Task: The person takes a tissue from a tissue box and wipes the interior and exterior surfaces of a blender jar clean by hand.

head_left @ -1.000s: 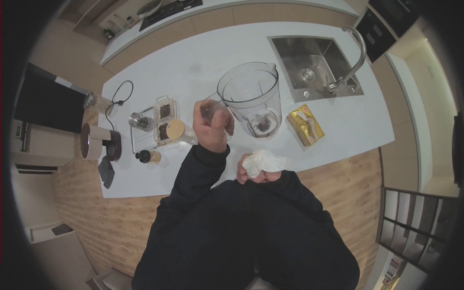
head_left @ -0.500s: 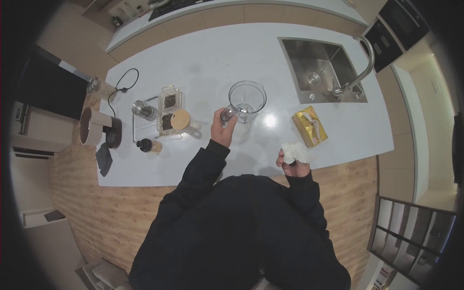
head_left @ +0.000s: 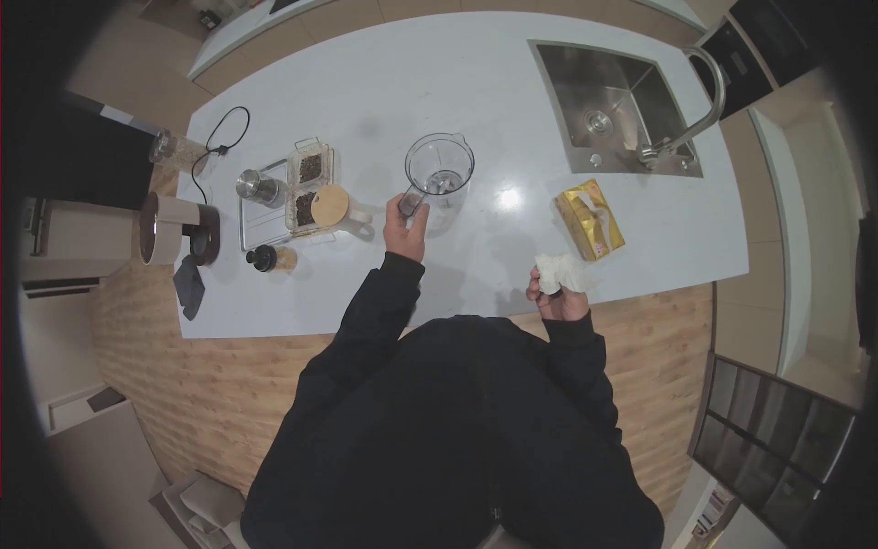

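Observation:
My left hand (head_left: 404, 234) is closed around the handle of a clear jug (head_left: 455, 183) with a dark rim. The jug is upright at the middle of the white counter. In my right hand (head_left: 565, 304), near the counter's front edge, is a crumpled white tissue (head_left: 560, 273). A small dark patch shows under the tissue, too hidden to make out. Just beyond that hand lies a yellow tissue pack (head_left: 580, 229) with a tissue poking out of its opening.
On the left, a wire tray (head_left: 256, 240) stands with a glass jar (head_left: 260, 188), dark-filled containers (head_left: 305, 209) and a wooden-lidded mug (head_left: 330, 207). Nearby are a black-capped bottle (head_left: 263, 258), a corded appliance (head_left: 203, 234) and a grey cloth (head_left: 189, 287). A sink (head_left: 572, 110) with a faucet (head_left: 718, 91) is at the far right.
The whole view has shifted, so the counter sits higher in it. The jug, still held by my left hand, has moved slightly left. My right hand keeps the tissue.

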Demonstrator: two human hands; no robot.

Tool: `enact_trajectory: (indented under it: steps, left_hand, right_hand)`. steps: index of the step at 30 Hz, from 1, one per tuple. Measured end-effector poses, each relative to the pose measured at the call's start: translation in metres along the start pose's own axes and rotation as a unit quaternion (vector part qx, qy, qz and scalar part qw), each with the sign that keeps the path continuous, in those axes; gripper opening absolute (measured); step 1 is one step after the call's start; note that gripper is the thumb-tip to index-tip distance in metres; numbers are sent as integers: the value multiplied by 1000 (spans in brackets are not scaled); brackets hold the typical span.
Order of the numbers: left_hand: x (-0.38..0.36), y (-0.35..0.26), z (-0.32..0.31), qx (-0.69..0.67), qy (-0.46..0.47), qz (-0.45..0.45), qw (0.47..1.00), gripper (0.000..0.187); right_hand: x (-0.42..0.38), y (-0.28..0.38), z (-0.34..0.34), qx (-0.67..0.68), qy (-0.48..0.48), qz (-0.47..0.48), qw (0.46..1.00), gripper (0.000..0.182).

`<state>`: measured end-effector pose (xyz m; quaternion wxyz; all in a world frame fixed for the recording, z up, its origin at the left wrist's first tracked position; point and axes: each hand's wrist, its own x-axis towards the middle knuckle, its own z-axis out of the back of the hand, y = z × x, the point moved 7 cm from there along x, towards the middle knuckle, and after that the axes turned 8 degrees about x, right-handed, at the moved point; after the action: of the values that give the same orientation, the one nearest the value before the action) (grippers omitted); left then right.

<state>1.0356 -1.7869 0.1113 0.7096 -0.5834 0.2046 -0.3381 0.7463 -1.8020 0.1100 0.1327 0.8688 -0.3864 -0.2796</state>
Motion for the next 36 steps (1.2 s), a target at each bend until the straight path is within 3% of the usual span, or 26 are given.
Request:
enact_trajectory:
  steps: [6, 9, 12, 14, 17, 21, 23, 24, 27, 30, 32, 36]
  left_hand:
    - [3, -7, 4, 42, 27, 51, 997, 37]
    - [9, -7, 5, 64, 41, 61, 995, 41]
    - [9, -18, 4, 112, 94, 78, 986, 25]
    - [7, -25, 8, 62, 76, 93, 991, 24]
    - [7, -39, 28, -30, 32, 72, 996, 18]
    - [11, -73, 70, -92, -14, -8, 996, 17]
    - [17, -86, 87, -168, -13, -84, 982, 19]
    - [16, -91, 95, -186, -16, -101, 977, 20]
    - [18, -104, 108, -195, -36, -124, 972, 22]
    - [22, -107, 113, -183, -65, -113, 974, 22]
    - [28, -110, 114, -170, -53, -122, 976, 25]
    - [31, -111, 124, -156, -76, -118, 978, 38]
  right_hand:
    - [16, 0, 15, -43, -29, -16, 999, 52]
    - [24, 3, 19, -72, -106, -12, 992, 37]
    - [29, 9, 42, -264, -214, 23, 940, 30]
    - [41, 23, 34, -477, -170, 133, 852, 20]
    - [65, 24, 15, -654, -108, 178, 728, 25]
    - [115, 24, 7, -782, -95, 248, 564, 26]
    - [151, 26, 10, -851, -132, 241, 447, 27]
    - [164, 22, 6, -867, -138, 237, 416, 27]
    - [203, -14, -17, -877, -94, 138, 450, 28]
    - [218, -73, -37, -888, -7, 201, 413, 10]
    - [206, -87, -58, -880, 76, 243, 400, 18]
    - [220, -29, -47, -902, 54, 173, 393, 24]
